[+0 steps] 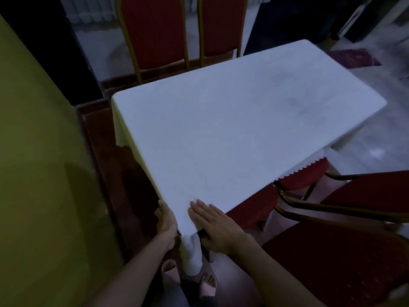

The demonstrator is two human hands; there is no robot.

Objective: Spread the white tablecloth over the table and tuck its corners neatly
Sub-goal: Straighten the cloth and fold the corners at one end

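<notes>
The white tablecloth [232, 129] lies flat over the whole table top, with scalloped edges hanging down the left and right sides. At the near corner a fold of cloth [192, 255] droops toward the floor. My left hand [166, 220] presses against the cloth on the left side of that corner; whether its fingers pinch the fabric is hidden. My right hand [212, 222] lies flat, fingers together, on the cloth at the corner's right side, thumb under the edge.
A yellow wall [37, 173] runs close along the left. Two red chairs with gold frames [183, 32] stand at the far side. More red chairs [345, 218] crowd the right near side. My sandalled feet [208, 282] stand just below the corner.
</notes>
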